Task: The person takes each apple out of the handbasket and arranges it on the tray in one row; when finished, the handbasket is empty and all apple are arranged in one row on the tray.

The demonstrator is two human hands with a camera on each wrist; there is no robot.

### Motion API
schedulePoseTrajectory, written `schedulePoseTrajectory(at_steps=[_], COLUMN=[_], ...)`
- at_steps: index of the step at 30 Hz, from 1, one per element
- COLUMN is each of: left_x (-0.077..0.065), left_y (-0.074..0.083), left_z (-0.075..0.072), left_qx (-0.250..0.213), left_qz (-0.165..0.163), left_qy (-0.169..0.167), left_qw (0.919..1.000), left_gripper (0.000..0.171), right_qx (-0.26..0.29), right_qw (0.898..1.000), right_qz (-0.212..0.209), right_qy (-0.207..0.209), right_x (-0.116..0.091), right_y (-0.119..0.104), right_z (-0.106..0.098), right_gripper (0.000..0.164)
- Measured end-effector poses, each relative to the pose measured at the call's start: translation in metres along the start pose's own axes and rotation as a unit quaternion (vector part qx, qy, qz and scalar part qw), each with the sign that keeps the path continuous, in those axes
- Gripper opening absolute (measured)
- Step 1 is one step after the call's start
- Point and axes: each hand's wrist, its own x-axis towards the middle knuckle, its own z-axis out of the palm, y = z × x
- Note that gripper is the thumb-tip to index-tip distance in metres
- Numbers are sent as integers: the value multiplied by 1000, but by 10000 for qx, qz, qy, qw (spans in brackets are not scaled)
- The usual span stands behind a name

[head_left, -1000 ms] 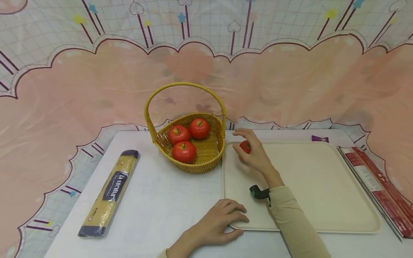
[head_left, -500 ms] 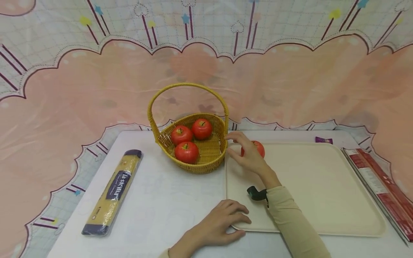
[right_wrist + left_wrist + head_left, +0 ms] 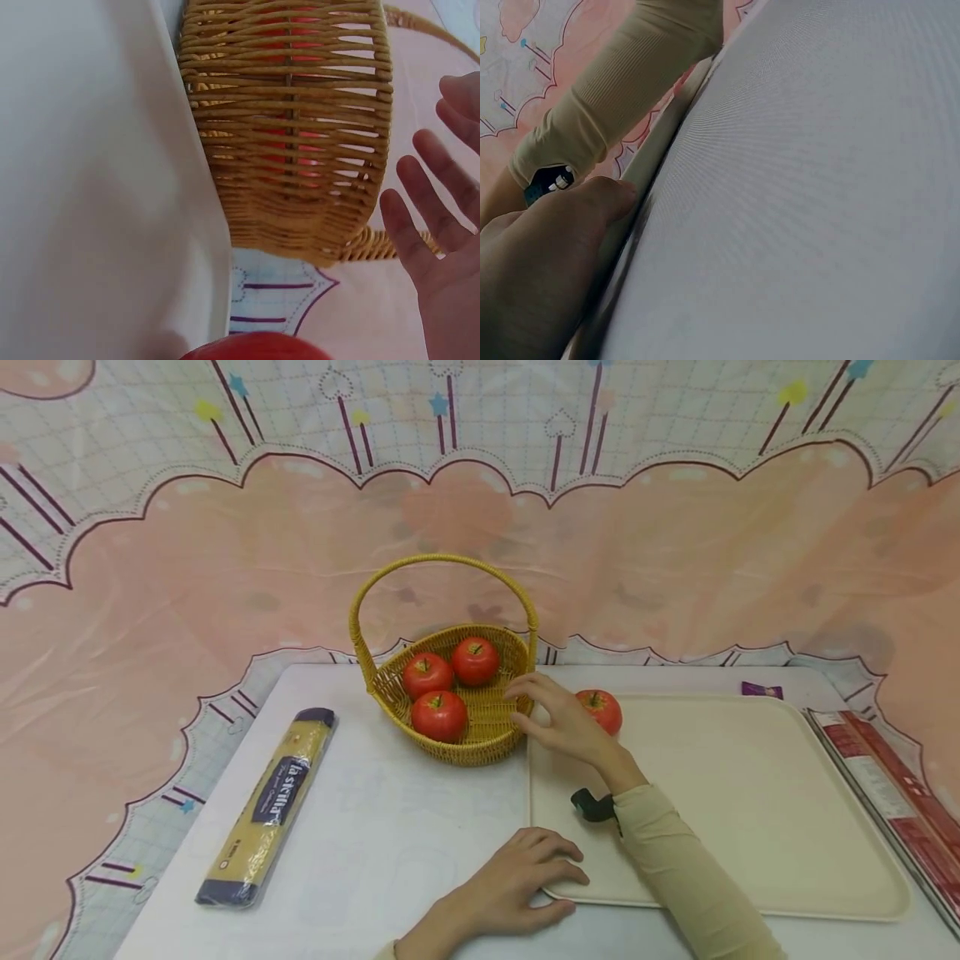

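My right hand hovers at the right rim of the yellow wicker basket, its fingertips over the inside. Between its parted thumb and fingers there is nothing; the right wrist view shows this hand beside the basket's woven wall. Three red apples lie in the left and back of the basket. Another apple sits at the far left corner of the beige tray, partly behind my right hand. My left hand rests at the tray's near left corner, fingers loosely bent and holding nothing.
A pack of spaghetti lies on the left of the white table. Right of the tray is a long red and white package. A small purple wrapper lies behind the tray. The basket's tall handle arches upward.
My right hand has moved left, from around the apple on the tray to the basket's right rim, leaving that apple more exposed. The view has shifted slightly; my left hand stays put.
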Motion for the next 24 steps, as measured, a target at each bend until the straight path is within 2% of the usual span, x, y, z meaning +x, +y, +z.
schedulePoseTrajectory(at_steps=[17,24], left_x=[-1,-3], left_y=[-1,-1], left_z=[0,1], left_qx=[-102,-97], left_qz=[-32,-29], left_qy=[-35,-49], left_qw=[9999,9999], left_gripper=[25,25], right_qx=[-369,-544], right_qw=[9944,9909], right_qz=[-324,-517], right_qy=[-931,-1116], right_x=[26,36], right_y=[-3,-5], right_z=[10,17], right_gripper=[25,28])
